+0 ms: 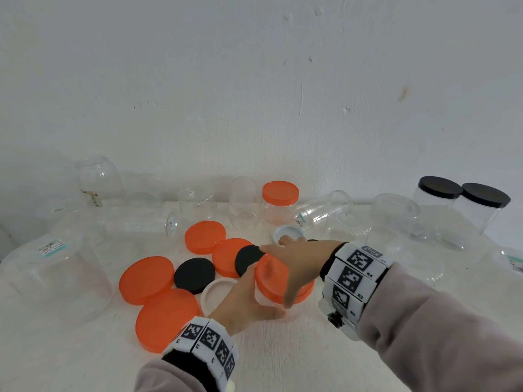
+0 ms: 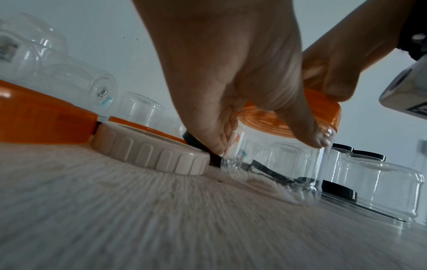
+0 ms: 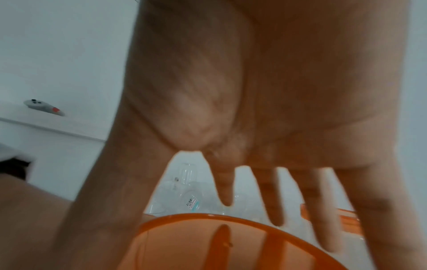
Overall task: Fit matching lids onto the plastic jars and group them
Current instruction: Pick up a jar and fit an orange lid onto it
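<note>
Head view: left hand [image 1: 245, 299] grips jar [image 2: 272, 160], right hand [image 1: 297, 260] on orange lid [image 1: 276, 281].

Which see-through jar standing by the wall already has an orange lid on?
The small jar with the orange lid in the middle of the back row. The clear jars beside it have no lids, and the two capped jars far right wear black lids.

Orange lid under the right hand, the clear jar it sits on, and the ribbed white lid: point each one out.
orange lid [image 2: 328, 117], left wrist view, on its side wall.
clear jar [image 2: 277, 164], left wrist view, on its transparent wall.
ribbed white lid [image 2: 148, 153], left wrist view, on its ribbed side.
</note>
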A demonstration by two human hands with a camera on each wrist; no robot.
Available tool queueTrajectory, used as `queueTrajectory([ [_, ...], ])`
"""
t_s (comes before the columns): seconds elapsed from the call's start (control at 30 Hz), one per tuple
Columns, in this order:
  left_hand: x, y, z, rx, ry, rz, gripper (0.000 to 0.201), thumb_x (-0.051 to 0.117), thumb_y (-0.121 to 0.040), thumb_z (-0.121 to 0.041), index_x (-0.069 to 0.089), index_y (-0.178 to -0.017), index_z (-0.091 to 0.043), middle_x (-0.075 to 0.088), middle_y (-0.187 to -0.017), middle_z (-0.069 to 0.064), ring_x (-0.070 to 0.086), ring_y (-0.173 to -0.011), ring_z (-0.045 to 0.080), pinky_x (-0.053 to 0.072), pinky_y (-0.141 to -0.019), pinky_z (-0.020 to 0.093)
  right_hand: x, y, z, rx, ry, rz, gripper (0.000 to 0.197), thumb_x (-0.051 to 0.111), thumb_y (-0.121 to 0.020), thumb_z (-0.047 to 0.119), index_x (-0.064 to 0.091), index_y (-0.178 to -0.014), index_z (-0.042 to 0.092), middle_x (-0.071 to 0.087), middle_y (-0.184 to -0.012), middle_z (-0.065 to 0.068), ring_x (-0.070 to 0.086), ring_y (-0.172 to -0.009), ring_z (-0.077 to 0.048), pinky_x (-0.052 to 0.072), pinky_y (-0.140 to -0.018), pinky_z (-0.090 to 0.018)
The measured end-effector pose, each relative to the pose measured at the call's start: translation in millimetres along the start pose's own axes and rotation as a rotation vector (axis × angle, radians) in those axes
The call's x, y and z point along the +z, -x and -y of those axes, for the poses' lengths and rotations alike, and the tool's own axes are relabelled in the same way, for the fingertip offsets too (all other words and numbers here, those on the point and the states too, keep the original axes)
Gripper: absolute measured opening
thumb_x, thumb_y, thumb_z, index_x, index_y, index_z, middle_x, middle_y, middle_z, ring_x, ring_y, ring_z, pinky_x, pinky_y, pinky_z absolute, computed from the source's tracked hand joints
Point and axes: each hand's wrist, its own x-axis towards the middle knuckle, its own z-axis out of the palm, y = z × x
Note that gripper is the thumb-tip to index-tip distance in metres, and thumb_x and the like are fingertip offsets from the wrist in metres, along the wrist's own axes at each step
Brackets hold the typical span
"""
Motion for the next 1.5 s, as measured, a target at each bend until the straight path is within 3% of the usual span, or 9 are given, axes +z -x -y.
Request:
queueTrajectory([
  [0.1,0.1,0.0,1.3,-0.017,0.003,-0.007,0.103,0.084,-0.069,-0.026,0.016,-0.147,-0.029,0.038,-0.141,-0.012,0.039,-0.128,0.007,0.036,-0.109,0.029,-0.3,-3.2,0.1,-0.037,-0.012,-0.005,0.108,0.079,-0.068,0.051,0.008,-0.150,0.041,0.025,-0.144,0.001,0.026,-0.135,-0.030,0.042,-0.099,-0.051],
  [0.2,1.1,0.0,4.5,0.009,0.036,-0.003,0.101,0.085,-0.068,-0.029,0.019,-0.145,-0.033,0.043,-0.135,-0.019,0.044,-0.120,-0.002,0.038,-0.103,0.022,6.4,-6.0,-1.7,-0.005,-0.052,-0.079,0.099,0.071,-0.064,0.069,0.026,-0.145,0.033,0.035,-0.130,0.000,0.038,-0.124,-0.029,0.045,-0.087,-0.041],
  [0.33,0.6,1.0,5.3,0.012,0.060,-0.008,0.097,0.084,-0.069,-0.027,0.022,-0.142,-0.035,0.047,-0.133,-0.018,0.047,-0.120,0.000,0.042,-0.103,0.026,15.2,-8.5,0.1,0.068,-0.091,-0.183,0.098,0.058,-0.060,0.084,0.036,-0.135,0.024,0.041,-0.119,-0.001,0.046,-0.099,-0.023,0.041,-0.074,-0.034],
  [0.53,1.0,-0.1,-3.1,0.024,-0.007,-0.016,0.090,0.083,-0.072,-0.022,0.020,-0.133,-0.040,0.040,-0.125,-0.021,0.042,-0.119,0.002,0.038,-0.107,0.025,2.4,-3.6,-6.4,-0.009,-0.067,0.001,0.114,0.077,-0.063,0.061,0.006,-0.149,0.039,0.025,-0.145,0.001,0.031,-0.133,-0.029,0.040,-0.101,-0.050],
  [0.8,1.1,0.3,4.6,0.021,0.043,-0.016,0.097,0.085,-0.068,-0.030,0.022,-0.141,-0.036,0.046,-0.129,-0.023,0.047,-0.114,-0.006,0.043,-0.096,0.019,12.7,-9.2,-3.1,0.062,-0.109,-0.111,0.108,0.060,-0.057,0.084,0.029,-0.141,0.024,0.037,-0.133,-0.002,0.049,-0.110,-0.025,0.045,-0.079,-0.035],
  [0.97,0.5,1.8,0.6,0.004,0.035,-0.018,0.101,0.085,-0.068,-0.024,0.018,-0.144,-0.032,0.041,-0.136,-0.015,0.042,-0.122,0.003,0.040,-0.107,0.029,4.4,-6.7,-5.8,-0.012,-0.070,0.002,0.116,0.076,-0.060,0.065,0.004,-0.148,0.042,0.018,-0.151,0.001,0.030,-0.135,-0.030,0.041,-0.101,-0.051],
  [1.07,1.0,1.0,-3.1,0.004,0.001,-0.024,0.101,0.084,-0.070,-0.022,0.018,-0.146,-0.028,0.038,-0.140,-0.011,0.040,-0.129,0.009,0.038,-0.110,0.035,2.1,-7.3,-7.1,-0.076,-0.055,0.011,0.113,0.081,-0.065,0.051,0.004,-0.148,0.045,0.018,-0.147,0.006,0.023,-0.135,-0.027,0.039,-0.102,-0.051],
  [1.33,0.7,1.3,2.4,0.010,0.026,-0.016,0.098,0.084,-0.069,-0.029,0.021,-0.143,-0.033,0.046,-0.135,-0.015,0.047,-0.123,0.004,0.042,-0.105,0.032,16.3,-13.5,-5.8,0.028,-0.107,-0.153,0.105,0.060,-0.056,0.085,0.031,-0.138,0.026,0.037,-0.129,-0.002,0.043,-0.114,-0.026,0.040,-0.078,-0.036],
  [1.5,0.7,1.2,-1.9,0.016,0.004,-0.017,0.095,0.083,-0.070,-0.025,0.021,-0.142,-0.030,0.040,-0.139,-0.014,0.042,-0.124,0.003,0.037,-0.107,0.026,5.9,-11.0,-8.1,-0.014,-0.095,-0.015,0.116,0.077,-0.060,0.063,0.004,-0.148,0.042,0.017,-0.150,0.002,0.021,-0.138,-0.029,0.038,-0.102,-0.051],
])
